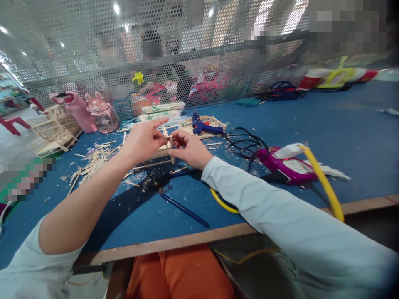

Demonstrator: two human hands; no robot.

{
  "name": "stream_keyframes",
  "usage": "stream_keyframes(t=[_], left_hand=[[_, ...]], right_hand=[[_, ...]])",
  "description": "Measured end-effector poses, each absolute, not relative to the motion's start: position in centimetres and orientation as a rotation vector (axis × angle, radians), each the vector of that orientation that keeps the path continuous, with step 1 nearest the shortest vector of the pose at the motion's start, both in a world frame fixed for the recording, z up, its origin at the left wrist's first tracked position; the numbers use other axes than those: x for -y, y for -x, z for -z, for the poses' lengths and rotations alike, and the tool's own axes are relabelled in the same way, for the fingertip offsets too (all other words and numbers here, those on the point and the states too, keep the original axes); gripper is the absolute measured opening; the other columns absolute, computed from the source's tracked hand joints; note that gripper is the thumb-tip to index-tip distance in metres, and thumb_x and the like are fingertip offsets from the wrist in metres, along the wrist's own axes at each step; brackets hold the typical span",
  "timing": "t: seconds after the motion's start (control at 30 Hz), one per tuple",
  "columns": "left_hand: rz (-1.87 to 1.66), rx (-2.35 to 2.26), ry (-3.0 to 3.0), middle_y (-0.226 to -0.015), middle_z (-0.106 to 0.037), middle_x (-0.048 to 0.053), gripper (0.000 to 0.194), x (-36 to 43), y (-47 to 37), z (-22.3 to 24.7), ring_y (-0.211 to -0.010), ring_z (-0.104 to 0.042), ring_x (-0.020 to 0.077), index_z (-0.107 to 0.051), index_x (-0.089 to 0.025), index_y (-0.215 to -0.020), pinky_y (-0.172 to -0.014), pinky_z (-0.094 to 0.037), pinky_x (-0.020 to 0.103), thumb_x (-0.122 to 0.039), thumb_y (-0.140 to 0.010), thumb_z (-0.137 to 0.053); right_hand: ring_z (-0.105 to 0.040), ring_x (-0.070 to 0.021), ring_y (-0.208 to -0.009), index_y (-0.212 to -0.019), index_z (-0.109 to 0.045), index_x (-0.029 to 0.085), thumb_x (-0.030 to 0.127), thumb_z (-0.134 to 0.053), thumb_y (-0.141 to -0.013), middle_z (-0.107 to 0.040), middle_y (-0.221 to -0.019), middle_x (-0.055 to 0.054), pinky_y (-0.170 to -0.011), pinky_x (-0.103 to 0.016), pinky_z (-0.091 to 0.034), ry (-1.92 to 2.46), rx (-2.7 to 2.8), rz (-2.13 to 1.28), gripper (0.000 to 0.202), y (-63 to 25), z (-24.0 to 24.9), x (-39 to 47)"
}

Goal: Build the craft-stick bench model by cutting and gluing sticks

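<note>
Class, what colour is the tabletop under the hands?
Blue; the tabletop shows best in the head view.

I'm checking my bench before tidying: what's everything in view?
Table: one, blue, centre
Stick frame: one, pale wood, at the hands
Loose sticks: many, pale, left
Larger stick model: one, pale, far left
Glue gun: one, blue, beyond right hand
Handheld tool: one, purple, right
Tube: one, yellow, right
Long-handled tool: one, dark blue, front centre
Bottle: one, pink, back left
Eared jar: one, pink and clear, beside bottle
Flower: one, yellow, back
Mesh screen: one, grey, behind table
Stool: one, red, far left
Background clutter: count unclear, mixed, blurred
Left hand: one, bare, at frame
Right hand: one, bare, at frame
</note>
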State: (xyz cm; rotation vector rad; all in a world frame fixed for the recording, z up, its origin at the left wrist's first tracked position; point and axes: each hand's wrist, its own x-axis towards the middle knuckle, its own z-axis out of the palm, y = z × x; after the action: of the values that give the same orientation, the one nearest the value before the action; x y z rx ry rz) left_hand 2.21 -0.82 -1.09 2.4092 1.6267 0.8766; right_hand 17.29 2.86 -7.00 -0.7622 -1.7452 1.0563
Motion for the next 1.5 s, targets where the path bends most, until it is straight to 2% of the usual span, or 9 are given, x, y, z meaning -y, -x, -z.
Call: stream_keyframes(t=[0.13,0.3,0.7,0.93,1.13,1.23,1.37,1.43,1.5], left_hand=[[-0.874,-1.628,-2.41,-0.08,-0.074,0.004,0.053,0.9,-2.2,1.1,-0.073,-0.067,0.0163,-0.054,-0.017,-0.128,-0.074,-0.049,0.029,-0.018,-0.075,-0.062],[-0.857,-1.642,-2.405,-0.081,-0.074,0.005,0.054,0.8,-2.2,1.0,-0.075,-0.067,0.0164,-0.054,-0.017,-0.128,-0.077,-0.049,0.03,-0.017,-0.074,-0.062],[-0.859,-1.64,-2.421,-0.08,-0.074,0.004,0.052,0.9,-2.2,1.0,-0.076,-0.067,0.0171,-0.054,-0.017,-0.127,-0.078,-0.049,0.031,-0.02,-0.076,-0.061],[-0.859,-1.615,-2.428,-0.079,-0.074,0.005,0.054,0.9,-2.1,1.1,-0.075,-0.067,0.0175,-0.053,-0.016,-0.129,-0.074,-0.049,0.03,-0.019,-0.075,-0.06],[-0.855,-1.6,-2.419,-0.079,-0.074,0.005,0.055,0.9,-2.1,1.1,-0.074,-0.067,0.0175,-0.051,-0.016,-0.13,-0.074,-0.048,0.03,-0.019,-0.075,-0.06],[-0.854,-1.585,-2.414,-0.08,-0.074,0.005,0.056,0.9,-2.1,1.0,-0.074,-0.067,0.0173,-0.05,-0.016,-0.13,-0.074,-0.048,0.03,-0.019,-0.075,-0.062],[-0.849,-1.584,-2.415,-0.08,-0.074,0.004,0.058,1.0,-2.1,0.9,-0.073,-0.067,0.0168,-0.049,-0.016,-0.131,-0.074,-0.048,0.029,-0.018,-0.075,-0.062],[-0.845,-1.592,-2.412,-0.079,-0.074,0.004,0.058,1.1,-2.2,0.9,-0.073,-0.067,0.0164,-0.049,-0.016,-0.131,-0.074,-0.048,0.029,-0.018,-0.075,-0.062],[-0.844,-1.604,-2.404,-0.08,-0.074,0.005,0.057,1.1,-2.2,0.9,-0.074,-0.067,0.0164,-0.05,-0.015,-0.13,-0.074,-0.048,0.028,-0.019,-0.075,-0.063]], right_hand=[[-0.038,-0.0073,-0.057,-0.077,-0.051,0.018,0.016,-0.062,-0.054,-0.043,-0.061,0.008,-0.059,-0.024,-0.034,0.758,1.77,-1.047,0.026,-17.2,6.8,-2.6],[-0.037,-0.0073,-0.057,-0.078,-0.049,0.019,0.011,-0.058,-0.052,-0.04,-0.06,0.009,-0.057,-0.023,-0.034,0.773,1.749,-1.051,0.029,-17.2,6.9,-2.7],[-0.039,-0.0083,-0.059,-0.08,-0.048,0.019,0.013,-0.059,-0.054,-0.041,-0.063,0.008,-0.058,-0.024,-0.036,0.775,1.797,-0.99,0.029,-17.3,7.0,-2.5],[-0.038,-0.0084,-0.057,-0.08,-0.049,0.019,0.02,-0.058,-0.06,-0.04,-0.062,0.007,-0.059,-0.025,-0.035,0.789,1.802,-0.908,0.021,-17.2,7.2,-2.4],[-0.039,-0.0092,-0.059,-0.089,-0.047,0.019,0.02,-0.059,-0.058,-0.041,-0.065,0.007,-0.056,-0.024,-0.034,0.761,1.774,-0.884,0.034,-16.9,7.5,-2.5],[-0.038,-0.0087,-0.059,-0.088,-0.043,0.021,0.018,-0.058,-0.058,-0.041,-0.069,0.006,-0.055,-0.024,-0.034,0.766,1.697,-0.736,0.034,-17.0,7.5,-2.3],[-0.036,-0.0086,-0.054,-0.068,-0.043,0.021,0.015,-0.054,-0.061,-0.039,-0.06,0.006,-0.054,-0.024,-0.032,0.774,1.737,-0.421,0.013,-17.3,7.3,-1.7],[-0.039,-0.0092,-0.052,-0.063,-0.051,0.019,0.018,-0.053,-0.066,-0.044,-0.055,0.004,-0.054,-0.025,-0.034,0.797,1.819,-0.294,0.004,-17.4,7.4,-1.4],[-0.045,-0.0105,-0.052,-0.068,-0.062,0.018,0.021,-0.052,-0.07,-0.054,-0.056,0.001,-0.056,-0.025,-0.036,0.833,1.857,-0.182,0.011,-17.4,7.6,-1.1]])
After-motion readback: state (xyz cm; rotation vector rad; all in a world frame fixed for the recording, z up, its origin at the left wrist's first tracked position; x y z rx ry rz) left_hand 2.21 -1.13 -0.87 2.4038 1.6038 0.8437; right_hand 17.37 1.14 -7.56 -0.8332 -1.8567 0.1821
